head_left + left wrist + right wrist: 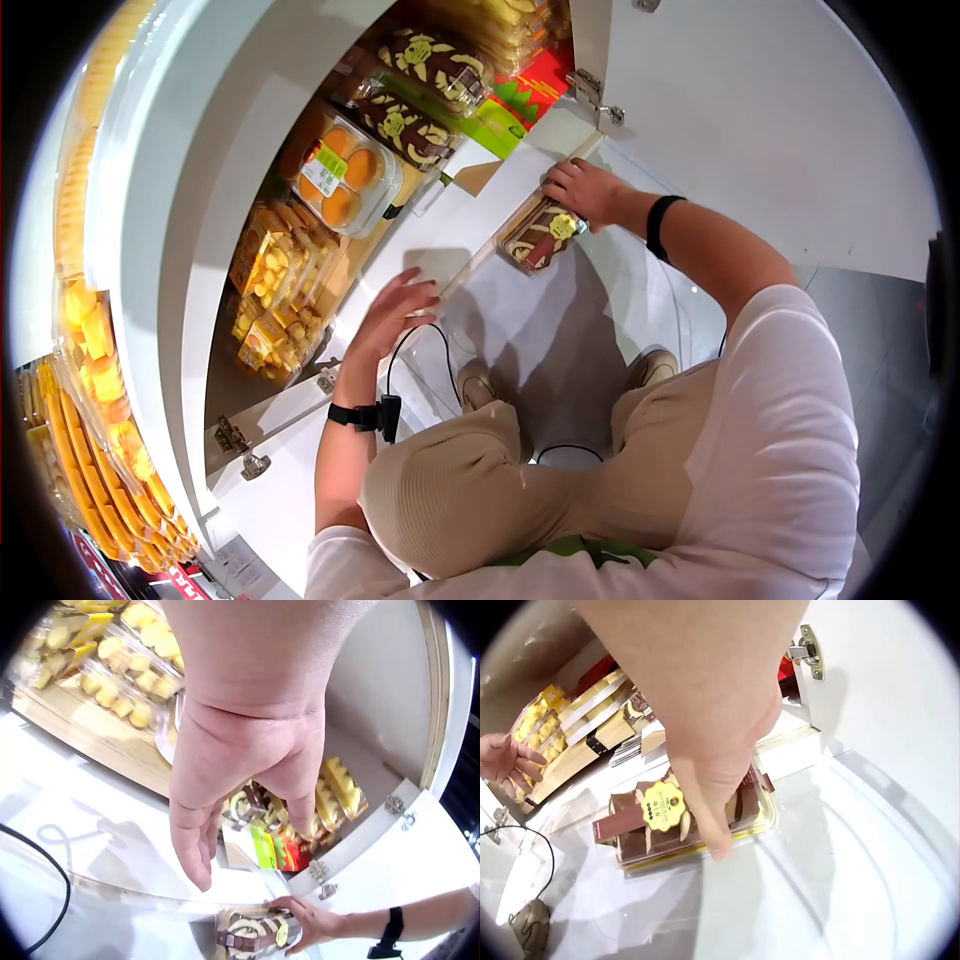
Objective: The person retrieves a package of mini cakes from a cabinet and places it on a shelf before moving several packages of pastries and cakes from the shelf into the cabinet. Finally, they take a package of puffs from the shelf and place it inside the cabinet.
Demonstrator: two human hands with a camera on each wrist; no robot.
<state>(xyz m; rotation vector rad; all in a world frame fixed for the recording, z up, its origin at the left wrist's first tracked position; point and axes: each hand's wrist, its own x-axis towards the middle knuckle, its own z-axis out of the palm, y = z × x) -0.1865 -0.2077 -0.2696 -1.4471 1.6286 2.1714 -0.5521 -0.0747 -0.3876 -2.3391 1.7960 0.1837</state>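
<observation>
A clear box with a brown-and-cream striped roll cake [537, 238] and a yellow flower-shaped label [663, 806] is gripped from above by the right hand [587, 191], thumb on the near side in the right wrist view. The box is just outside the cabinet's front edge. The left hand [393, 314] is in the air by the cabinet opening, fingers spread and touching nothing; in the left wrist view the same hand [244, 765] hangs with its fingers apart. The far fingers of the right hand are hidden in the right wrist view.
Inside the cabinet are two striped roll cakes [405, 130], a box of round orange cakes [341, 178] and packs of yellow pastries [275, 275]. Open white doors [770, 130] flank the opening. A black cable [447, 345] hangs near the left hand.
</observation>
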